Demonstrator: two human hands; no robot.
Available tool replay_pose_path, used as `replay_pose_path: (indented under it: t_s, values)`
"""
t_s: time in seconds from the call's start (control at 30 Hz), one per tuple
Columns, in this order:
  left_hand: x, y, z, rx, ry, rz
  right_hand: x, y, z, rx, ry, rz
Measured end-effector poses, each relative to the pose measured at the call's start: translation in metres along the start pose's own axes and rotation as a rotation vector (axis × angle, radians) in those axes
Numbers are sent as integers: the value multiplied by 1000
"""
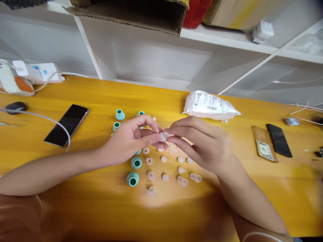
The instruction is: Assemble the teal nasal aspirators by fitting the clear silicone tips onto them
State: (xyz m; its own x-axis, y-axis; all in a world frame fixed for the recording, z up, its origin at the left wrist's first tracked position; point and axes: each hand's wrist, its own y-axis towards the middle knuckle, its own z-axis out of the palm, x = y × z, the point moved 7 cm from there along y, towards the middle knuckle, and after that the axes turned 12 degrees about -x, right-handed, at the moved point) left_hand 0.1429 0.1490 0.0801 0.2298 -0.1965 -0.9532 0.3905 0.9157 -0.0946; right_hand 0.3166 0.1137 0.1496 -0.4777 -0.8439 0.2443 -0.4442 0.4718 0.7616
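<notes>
Little can be read here. The white plastic bag lying toward the far edge of the yellow table carries a printed label with what looks like a barcode and lines of small print, all too small and blurred to make out. Near the table's right edge, a clear phone case holds a banknote whose face shows a printed portrait oval, but no number or wording on it is legible.

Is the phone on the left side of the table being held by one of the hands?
No. The phone lies flat on the table, while both hands pinch a small clear piece.
</notes>
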Motion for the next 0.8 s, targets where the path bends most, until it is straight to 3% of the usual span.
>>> replay_pose_path:
  t_s: [0.2, 0.8]
  values:
    - [-2, 0, 1, -2, -11, -5, 14, -11, 0, 25, -251, -183]
    - [-1, 2, -3, -23, -15, -21, 9, -16, 6, 53, -324, -271]
